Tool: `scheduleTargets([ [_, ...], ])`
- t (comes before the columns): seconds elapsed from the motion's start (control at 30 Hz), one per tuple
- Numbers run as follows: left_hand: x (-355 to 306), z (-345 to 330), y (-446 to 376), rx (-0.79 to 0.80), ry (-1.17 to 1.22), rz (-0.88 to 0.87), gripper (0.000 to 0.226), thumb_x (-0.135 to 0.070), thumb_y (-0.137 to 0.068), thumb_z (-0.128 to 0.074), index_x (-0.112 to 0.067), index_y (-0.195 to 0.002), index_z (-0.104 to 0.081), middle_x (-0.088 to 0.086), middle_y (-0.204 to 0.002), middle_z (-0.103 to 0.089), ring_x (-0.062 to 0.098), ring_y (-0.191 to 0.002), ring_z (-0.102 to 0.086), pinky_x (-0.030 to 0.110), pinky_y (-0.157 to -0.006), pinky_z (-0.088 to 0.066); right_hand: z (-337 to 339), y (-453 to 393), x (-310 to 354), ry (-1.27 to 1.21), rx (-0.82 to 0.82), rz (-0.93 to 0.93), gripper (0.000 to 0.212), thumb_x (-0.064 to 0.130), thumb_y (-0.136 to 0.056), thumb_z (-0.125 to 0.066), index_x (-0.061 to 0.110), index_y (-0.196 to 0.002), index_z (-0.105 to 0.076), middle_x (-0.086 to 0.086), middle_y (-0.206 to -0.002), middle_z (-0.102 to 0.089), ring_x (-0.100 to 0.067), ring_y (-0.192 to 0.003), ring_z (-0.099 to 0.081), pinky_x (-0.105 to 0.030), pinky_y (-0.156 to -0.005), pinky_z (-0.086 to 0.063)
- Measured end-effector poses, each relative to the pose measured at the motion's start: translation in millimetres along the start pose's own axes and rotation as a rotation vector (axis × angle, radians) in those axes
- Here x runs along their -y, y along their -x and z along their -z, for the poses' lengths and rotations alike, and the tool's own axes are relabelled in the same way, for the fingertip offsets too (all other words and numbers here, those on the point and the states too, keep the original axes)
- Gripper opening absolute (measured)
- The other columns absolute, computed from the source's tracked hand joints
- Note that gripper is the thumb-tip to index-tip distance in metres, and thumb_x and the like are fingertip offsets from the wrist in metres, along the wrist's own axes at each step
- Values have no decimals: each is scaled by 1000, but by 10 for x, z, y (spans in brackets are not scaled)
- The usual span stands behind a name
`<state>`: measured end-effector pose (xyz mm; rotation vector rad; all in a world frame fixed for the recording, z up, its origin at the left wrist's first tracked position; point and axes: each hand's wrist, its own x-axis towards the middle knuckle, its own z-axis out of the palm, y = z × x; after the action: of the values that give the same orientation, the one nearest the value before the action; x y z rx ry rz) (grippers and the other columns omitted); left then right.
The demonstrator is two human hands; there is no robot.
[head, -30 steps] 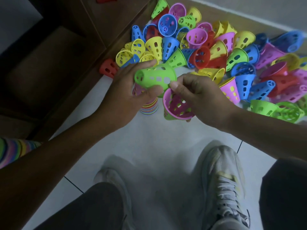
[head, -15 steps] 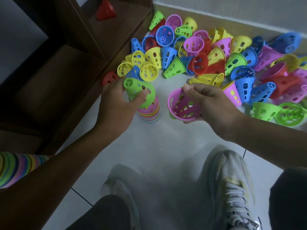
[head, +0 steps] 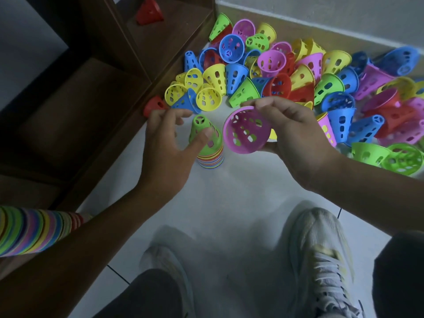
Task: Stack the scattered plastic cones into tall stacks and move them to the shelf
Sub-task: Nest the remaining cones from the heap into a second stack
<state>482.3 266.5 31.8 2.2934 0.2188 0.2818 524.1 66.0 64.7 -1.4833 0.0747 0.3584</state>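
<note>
— Where does the stack [head: 210, 154] stand?

— Upright on the pale floor tiles [head: 229, 191], just beside the dark wooden shelf [head: 96, 106], with a green cone [head: 204, 131] on top, narrow end up.

— And the left hand [head: 167, 143]?

— Around that green cone, fingers loosely spread; the thumb lies against its side, but I cannot tell whether it truly grips.

— The right hand [head: 286, 134]?

— It holds a pink cone [head: 246, 130] by the rim, thumb below and fingers above, open mouth tilted toward the stack (something green shows through its holes).

— The rest?

— A loose pile of cones [head: 309, 83] lies against the wall [head: 344, 17]. One red cone [head: 149, 11] sits on the shelf. A long finished stack [head: 34, 232] lies at the lower left.
</note>
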Motion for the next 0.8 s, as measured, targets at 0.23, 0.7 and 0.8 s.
scheduleTargets([
  [0.23,-274,39,137,59,308,151,19,-43,-93,-68,-25,-98,-65,-12,-81,-65,5,-76,-61,26,-70,-52,-61,103,10,65,-19,172,17,19,-102,-53,19,-106,-69,11,-100,-65,-5,-93,-60,-54,-87,-55],
  [0.7,-485,160,12,410,989,389,55,-34,-71,-78,-14,-120,-64,7,-116,-74,22,-106,-71,34,-93,-58,-81,138,2,208,233,404,57,20,-99,-53,22,-152,-31,7,-152,-40,-9,-144,-36,-45,-112,-41],
  [0.8,-439,183,-22,334,945,308,55,-22,-78,-84,-13,-126,-60,4,-116,-74,22,-111,-70,33,-94,-57,-85,97,0,225,245,357,61,28,-98,-54,28,-153,-29,11,-155,-35,-4,-139,-40,-33,-107,-46],
])
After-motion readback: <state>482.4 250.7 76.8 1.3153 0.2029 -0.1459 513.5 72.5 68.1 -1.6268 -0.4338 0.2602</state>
